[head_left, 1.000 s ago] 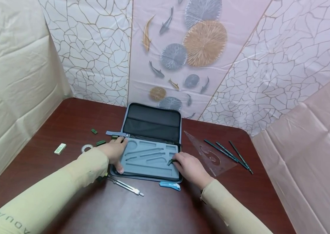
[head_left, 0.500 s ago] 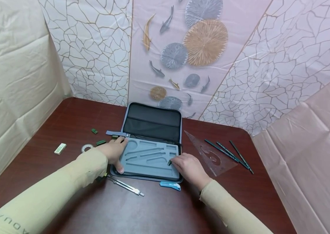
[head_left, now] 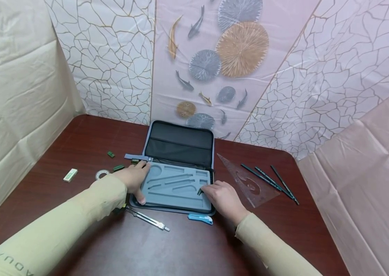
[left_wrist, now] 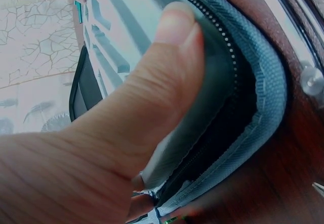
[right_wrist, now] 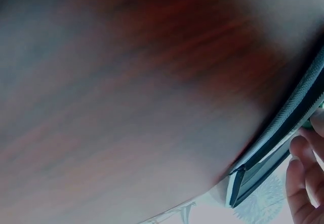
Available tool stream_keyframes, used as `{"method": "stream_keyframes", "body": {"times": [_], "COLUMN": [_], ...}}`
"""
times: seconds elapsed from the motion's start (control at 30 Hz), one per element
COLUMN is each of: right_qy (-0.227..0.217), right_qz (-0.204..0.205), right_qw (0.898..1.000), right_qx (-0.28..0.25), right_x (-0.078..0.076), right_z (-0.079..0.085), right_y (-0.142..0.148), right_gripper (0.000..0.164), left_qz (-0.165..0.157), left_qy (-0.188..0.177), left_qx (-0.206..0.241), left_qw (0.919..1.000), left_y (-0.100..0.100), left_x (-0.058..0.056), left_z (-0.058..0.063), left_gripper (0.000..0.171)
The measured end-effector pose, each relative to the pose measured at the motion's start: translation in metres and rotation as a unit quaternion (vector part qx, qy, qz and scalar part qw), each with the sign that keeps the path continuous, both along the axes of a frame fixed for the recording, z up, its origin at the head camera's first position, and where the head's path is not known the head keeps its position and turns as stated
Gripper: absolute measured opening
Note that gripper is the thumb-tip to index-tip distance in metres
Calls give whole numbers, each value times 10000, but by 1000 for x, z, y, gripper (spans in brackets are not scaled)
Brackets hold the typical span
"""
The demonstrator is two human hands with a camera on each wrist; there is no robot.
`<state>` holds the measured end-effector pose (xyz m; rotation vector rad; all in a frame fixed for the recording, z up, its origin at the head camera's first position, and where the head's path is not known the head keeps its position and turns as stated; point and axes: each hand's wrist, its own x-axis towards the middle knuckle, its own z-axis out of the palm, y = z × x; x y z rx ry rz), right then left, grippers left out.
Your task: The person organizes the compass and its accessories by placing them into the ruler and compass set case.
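A grey moulded tray with shaped recesses lies in the open zip case in the head view. My left hand rests on the tray's left side. Its thumb lies extended near the front edge, and its other fingers reach towards the back left corner. In the left wrist view that thumb lies over the tray's rim beside the zip. At the tray's right end my right hand pinches a small dark green piece. The fingers hide most of this piece, so its kind cannot be told.
Before the case lie a metal compass and a blue utility knife. A clear set square and several green pencils lie to the right. An eraser, a round protractor and small green pieces lie left.
My right fingertips have shifted slightly left over the small green piece, which now shows less and stands more steeply. My left hand has stayed in place.
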<state>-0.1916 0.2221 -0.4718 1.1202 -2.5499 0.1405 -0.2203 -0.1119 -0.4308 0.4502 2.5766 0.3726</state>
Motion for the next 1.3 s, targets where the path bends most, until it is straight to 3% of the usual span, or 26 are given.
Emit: {"method": "stream_keyframes", "body": {"times": [0.47,0.63,0.87,1.3], "right_qy": [220,-108,-656,-730], "right_qz": [-132,-349,-671,-541], "right_qw": [9986,9960,9845,9903], "right_qx": [464,810,1481,1053], "right_x": [6,11,19,18], "right_z": [2,9,13,14], "right_y": [-3,-6,-7,-5], "right_gripper": [23,29,39,30], "left_qz": [-29,-5,30,24], "left_qy": [39,75,95,40], "left_qx": [80,113,129,176], "left_qw": [10000,9999,9999,9998], "left_y": [2,2,0,-1], "left_x": [2,2,1,0], "left_z": [5,3,0,-1], "left_gripper": [125,125,126,127]}}
